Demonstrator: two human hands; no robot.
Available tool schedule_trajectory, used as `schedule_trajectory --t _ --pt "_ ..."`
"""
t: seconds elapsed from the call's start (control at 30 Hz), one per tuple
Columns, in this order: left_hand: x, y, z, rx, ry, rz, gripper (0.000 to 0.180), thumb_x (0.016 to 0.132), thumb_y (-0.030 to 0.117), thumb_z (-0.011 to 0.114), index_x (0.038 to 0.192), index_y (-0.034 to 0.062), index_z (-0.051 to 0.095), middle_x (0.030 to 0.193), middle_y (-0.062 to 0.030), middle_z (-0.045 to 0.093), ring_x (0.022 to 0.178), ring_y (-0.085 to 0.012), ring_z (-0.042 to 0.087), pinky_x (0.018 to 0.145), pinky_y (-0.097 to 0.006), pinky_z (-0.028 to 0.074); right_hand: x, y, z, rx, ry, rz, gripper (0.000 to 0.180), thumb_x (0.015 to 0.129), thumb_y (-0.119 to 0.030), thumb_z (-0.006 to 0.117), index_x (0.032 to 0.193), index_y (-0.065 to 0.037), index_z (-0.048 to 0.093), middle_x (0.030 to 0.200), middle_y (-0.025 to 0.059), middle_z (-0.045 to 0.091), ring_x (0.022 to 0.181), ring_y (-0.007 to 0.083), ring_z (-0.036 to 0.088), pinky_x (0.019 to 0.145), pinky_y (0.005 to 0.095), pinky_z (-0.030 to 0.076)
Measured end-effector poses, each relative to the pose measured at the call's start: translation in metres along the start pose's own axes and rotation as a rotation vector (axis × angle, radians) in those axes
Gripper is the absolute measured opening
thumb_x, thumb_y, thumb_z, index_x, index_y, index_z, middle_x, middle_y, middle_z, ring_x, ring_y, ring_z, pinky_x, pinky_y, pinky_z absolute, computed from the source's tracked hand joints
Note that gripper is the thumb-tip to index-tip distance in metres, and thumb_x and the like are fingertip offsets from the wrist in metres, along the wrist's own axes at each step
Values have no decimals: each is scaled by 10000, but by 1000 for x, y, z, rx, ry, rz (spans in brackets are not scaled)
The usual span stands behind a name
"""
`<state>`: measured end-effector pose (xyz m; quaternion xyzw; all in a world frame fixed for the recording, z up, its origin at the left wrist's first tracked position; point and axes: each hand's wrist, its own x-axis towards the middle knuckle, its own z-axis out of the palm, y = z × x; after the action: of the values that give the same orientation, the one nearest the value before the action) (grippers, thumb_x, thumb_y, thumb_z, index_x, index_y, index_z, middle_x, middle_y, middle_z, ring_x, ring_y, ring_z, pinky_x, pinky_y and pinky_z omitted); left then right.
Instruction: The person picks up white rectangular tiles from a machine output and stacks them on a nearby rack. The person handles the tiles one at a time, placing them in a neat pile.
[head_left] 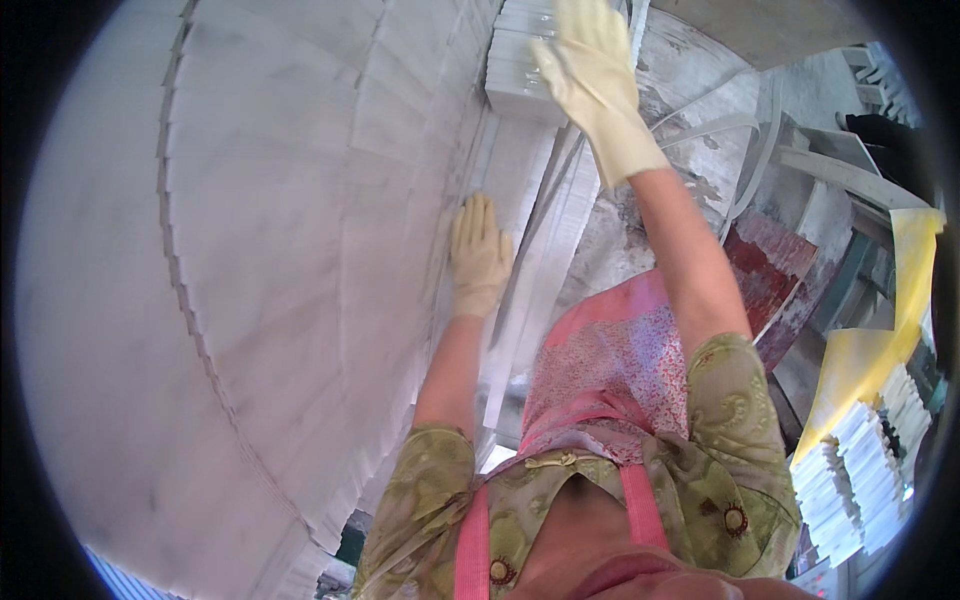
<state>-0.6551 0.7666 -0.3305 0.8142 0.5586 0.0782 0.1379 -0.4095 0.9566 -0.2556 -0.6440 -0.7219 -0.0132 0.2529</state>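
Note:
My left hand (481,258), in a cream rubber glove, lies flat with its fingers stretched out. It rests against the lower edge of a tall stack of thin whitish sheets or slabs (270,250), beside a long white strip (515,170). Farther off, my right hand (597,85) wears a matching glove and is slightly blurred. Its fingers are extended and the thumb stands apart. It is over or just beside a small block of stacked white pieces (518,75); whether it touches them I cannot tell. Neither hand grips anything visible.
A worn, flaking board (690,90) lies right of the white strips, with loose pale bands (735,125) curling over it. Farther right are a red-stained board (768,260), a yellow sheet (860,350) and more stacked white pieces (850,480). A dark shape stands at the far right.

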Motion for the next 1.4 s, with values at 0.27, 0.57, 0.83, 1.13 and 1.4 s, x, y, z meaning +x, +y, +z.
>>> schedule_trajectory --t 0.27,0.57,0.83,1.13,1.4 --pt "1 1 -3 -25 10 -2 577 969 259 492 1435 -80 457 1507 -246 454 1413 -376 406 1219 -480 264 6 -10 37 -66 -51 1 621 945 -239 496 1510 4 407 1565 232 385 1488 363 305 1247 459 209" --pt "1 -1 3 -51 45 11 587 965 256 495 1440 -86 451 1496 -244 468 1408 -394 404 1215 -488 258 6 11 37 207 97 212 617 983 -326 509 1497 6 427 1550 208 419 1465 339 355 1220 441 251" --pt "1 0 3 -44 62 15 573 962 253 497 1423 -85 474 1495 -241 475 1410 -370 416 1216 -476 274 -14 32 4 369 -175 263 712 1036 -474 423 1577 -35 278 1601 211 338 1479 330 340 1203 366 267" --pt "1 2 -1 -39 5 -19 585 960 259 509 1435 -79 461 1512 -244 451 1418 -377 407 1219 -483 266 23 -7 7 920 -131 1073 765 1019 -528 369 1562 7 299 1593 202 369 1502 349 297 1211 387 233" --pt "0 0 3 -36 22 3 584 966 260 504 1435 -84 457 1502 -250 457 1413 -383 409 1217 -486 271 34 44 -7 1269 -358 904 732 1031 -508 379 1536 21 345 1578 220 381 1481 342 331 1196 403 271"
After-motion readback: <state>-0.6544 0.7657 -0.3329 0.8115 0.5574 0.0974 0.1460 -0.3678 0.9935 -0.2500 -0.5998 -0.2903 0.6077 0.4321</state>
